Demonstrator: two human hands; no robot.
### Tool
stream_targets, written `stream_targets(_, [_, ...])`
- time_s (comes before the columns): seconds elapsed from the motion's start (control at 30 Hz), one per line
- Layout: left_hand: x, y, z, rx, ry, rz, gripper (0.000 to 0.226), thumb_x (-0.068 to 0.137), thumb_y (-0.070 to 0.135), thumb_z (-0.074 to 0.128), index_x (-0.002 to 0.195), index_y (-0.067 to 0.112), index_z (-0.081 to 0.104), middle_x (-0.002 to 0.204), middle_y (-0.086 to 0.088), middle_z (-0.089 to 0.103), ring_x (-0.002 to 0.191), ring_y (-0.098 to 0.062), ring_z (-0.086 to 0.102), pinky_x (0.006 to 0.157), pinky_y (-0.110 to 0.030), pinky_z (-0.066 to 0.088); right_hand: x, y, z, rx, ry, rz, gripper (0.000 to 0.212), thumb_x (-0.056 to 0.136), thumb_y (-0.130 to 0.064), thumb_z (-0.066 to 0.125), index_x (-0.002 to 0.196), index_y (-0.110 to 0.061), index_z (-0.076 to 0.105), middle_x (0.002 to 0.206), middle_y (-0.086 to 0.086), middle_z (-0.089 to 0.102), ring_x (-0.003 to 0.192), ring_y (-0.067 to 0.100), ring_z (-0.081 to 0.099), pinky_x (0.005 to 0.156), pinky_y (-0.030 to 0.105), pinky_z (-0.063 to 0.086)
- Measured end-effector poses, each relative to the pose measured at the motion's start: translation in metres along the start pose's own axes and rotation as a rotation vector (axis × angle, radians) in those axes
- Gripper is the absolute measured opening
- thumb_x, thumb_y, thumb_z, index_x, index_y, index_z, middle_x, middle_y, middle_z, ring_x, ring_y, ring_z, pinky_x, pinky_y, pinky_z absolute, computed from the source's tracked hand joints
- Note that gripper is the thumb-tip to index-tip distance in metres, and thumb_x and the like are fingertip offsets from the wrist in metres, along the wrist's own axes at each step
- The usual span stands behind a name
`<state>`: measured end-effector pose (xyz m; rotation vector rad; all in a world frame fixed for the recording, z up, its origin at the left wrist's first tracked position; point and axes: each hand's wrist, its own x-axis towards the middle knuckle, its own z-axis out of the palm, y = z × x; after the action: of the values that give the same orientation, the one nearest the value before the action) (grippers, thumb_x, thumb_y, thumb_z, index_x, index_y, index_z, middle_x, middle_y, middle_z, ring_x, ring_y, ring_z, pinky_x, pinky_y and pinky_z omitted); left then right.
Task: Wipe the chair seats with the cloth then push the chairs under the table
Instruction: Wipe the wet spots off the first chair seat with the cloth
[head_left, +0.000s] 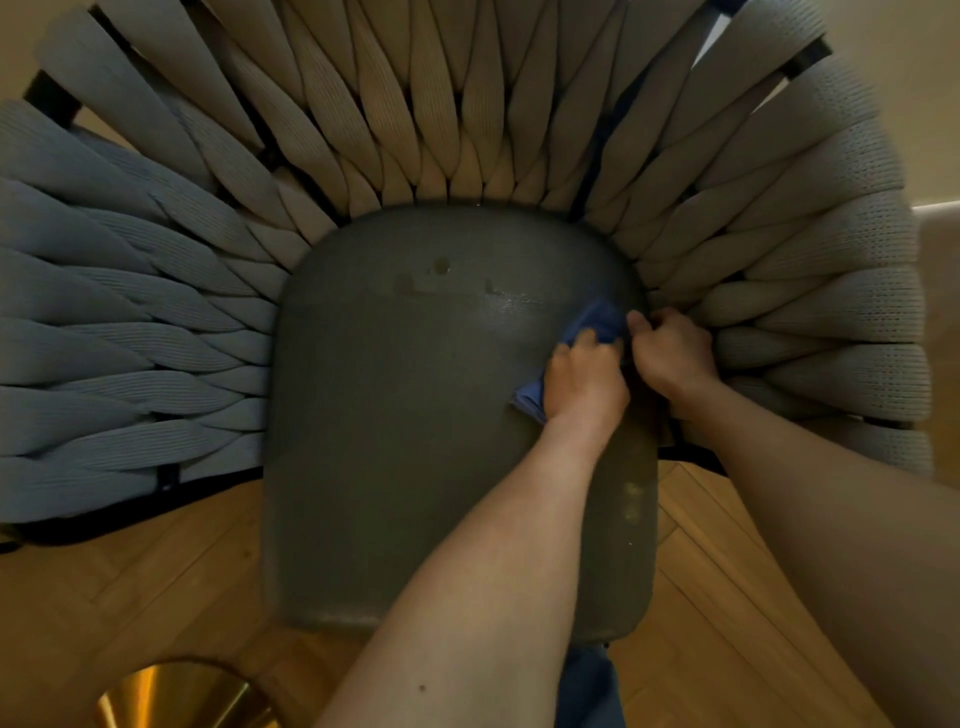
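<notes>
the dark chair seat (395, 415) carries a blue cloth (597, 319) bunched near its right rear edge.

The chair seat (415, 415) is a dark grey-green cushion with a matt, finely grained fabric look, marked by a few darker spots and a pale, slightly shiny streak near its back edge. The chair back (467, 104) is woven from thick, ribbed rope-like cord, soft and matt, beige to grey. The cloth (597, 319) is a soft blue fabric, crumpled. The floor (156, 571) is warm wood parquet with a low sheen. A polished, brass-coloured metal object (182, 696) gleams at the bottom edge.
</notes>
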<state>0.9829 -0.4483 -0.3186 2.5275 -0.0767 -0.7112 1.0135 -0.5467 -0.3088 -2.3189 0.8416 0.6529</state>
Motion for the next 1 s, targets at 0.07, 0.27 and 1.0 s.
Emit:
stream_targets(0.07, [0.000, 0.005, 0.003, 0.022, -0.007, 0.011, 0.033, 0.091, 0.015, 0.056, 0.123, 0.014, 0.063, 0.127, -0.011, 0.051, 0.109, -0.034, 0.051, 0.091, -0.041, 0.046, 0.002, 0.000, 0.002, 0.016, -0.005, 0.009, 0.049, 0.106, -0.040, 0.041, 0.136, -0.004, 0.054, 0.137, 0.021, 0.056, 0.123, 0.035, 0.054, 0.084, 0.030, 0.038])
stream_targets(0.27, [-0.002, 0.011, 0.007, 0.015, -0.014, 0.104, 0.032, 0.092, 0.014, 0.051, 0.122, 0.005, 0.061, 0.128, -0.012, 0.052, 0.112, -0.036, 0.048, 0.093, -0.043, 0.043, 0.002, 0.001, 0.004, 0.038, 0.004, 0.023, 0.056, 0.107, -0.048, 0.033, 0.135, -0.006, 0.055, 0.133, 0.017, 0.058, 0.118, 0.033, 0.056, 0.080, 0.029, 0.034])
stream_targets(1.0, [0.005, -0.217, -0.118, 0.140, 0.266, -0.369, 0.042, 0.100, 0.021, 0.039, 0.140, 0.030, 0.049, 0.124, -0.011, 0.046, 0.112, -0.036, 0.047, 0.081, -0.041, 0.040, 0.015, -0.059, 0.016, -0.324, -0.011, -0.143, 0.106, 0.081, -0.073, 0.062, 0.155, -0.007, 0.022, 0.157, 0.016, 0.028, 0.144, 0.040, 0.027, 0.113, 0.051, 0.034])
